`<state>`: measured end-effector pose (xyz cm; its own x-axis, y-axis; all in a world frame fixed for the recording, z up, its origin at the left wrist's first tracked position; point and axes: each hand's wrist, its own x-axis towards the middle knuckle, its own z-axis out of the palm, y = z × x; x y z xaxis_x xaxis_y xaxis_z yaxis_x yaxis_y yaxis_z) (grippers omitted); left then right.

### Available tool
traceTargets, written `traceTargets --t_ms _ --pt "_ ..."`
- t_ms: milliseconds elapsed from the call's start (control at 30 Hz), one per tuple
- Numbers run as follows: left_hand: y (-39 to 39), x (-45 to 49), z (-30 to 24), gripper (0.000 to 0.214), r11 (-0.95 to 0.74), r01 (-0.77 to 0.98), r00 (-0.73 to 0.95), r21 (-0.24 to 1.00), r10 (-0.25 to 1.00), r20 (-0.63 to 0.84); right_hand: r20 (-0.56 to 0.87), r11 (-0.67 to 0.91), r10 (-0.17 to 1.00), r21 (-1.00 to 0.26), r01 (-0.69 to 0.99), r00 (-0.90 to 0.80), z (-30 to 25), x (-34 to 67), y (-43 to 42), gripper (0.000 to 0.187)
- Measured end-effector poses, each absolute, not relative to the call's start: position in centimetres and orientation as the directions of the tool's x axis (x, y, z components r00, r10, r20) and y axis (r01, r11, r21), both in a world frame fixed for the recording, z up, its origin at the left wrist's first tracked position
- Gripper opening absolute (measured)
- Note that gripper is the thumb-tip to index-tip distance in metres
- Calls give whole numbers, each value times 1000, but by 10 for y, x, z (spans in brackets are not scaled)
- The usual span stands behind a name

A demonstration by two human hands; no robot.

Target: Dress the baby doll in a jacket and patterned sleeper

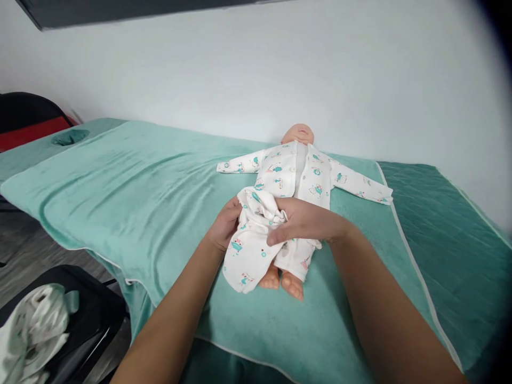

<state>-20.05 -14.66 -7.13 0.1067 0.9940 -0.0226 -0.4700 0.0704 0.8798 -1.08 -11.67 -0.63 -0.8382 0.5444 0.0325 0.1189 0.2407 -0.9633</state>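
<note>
A baby doll (299,134) lies on its back on the teal blanket, in a white printed jacket (276,169) with its sleeves spread wide and matching trousers (294,256). Its bare feet (292,284) point toward me. Over the doll's legs I hold a bunched white baby garment (246,250) with the same print. One rounded end of it hangs down; its exact kind is unclear. My left hand (227,224) grips its left edge, fingers partly behind the cloth. On the other side, my right hand (306,218) pinches the gathered part, thumb in front.
A light teal blanket (152,181) covers the bed, with a darker green cover (456,240) at the right. The bed's far side meets a white wall (256,69). A black chair (92,304) at lower left carries crumpled white cloth (38,320). Another chair (32,120) stands behind.
</note>
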Motion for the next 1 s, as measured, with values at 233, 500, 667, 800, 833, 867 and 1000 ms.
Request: traceTargets --t_ms 233,500,667,800,833,867,1000 --pt "-150 -203 -76 46 141 -329 193 934 978 -79 77 169 709 -984 63 -701 -11 -11 -120 25" --pt "-199 -185 -52 45 188 -250 95 950 981 -169 79 213 735 -970 119 -674 -8 -6 -119 27" --pt "-250 -156 -33 39 279 -229 -46 932 954 -297 -2 357 673 -875 327 -740 1 1 -126 28" --pt "-279 -146 -23 33 283 -273 -42 920 951 -305 -59 417 676 -792 447 -735 -2 3 -132 15" --pt "-285 -144 -21 31 272 -295 -53 916 953 -300 -57 432 683 -772 466 -728 -4 3 -133 12" --pt "-291 -141 -20 28 266 -331 -62 905 951 -302 -49 453 684 -754 476 -728 -6 3 -133 9" --pt "-312 -124 -27 22 278 -538 -95 796 918 -385 -4 559 637 -687 465 -771 -11 2 -132 7"
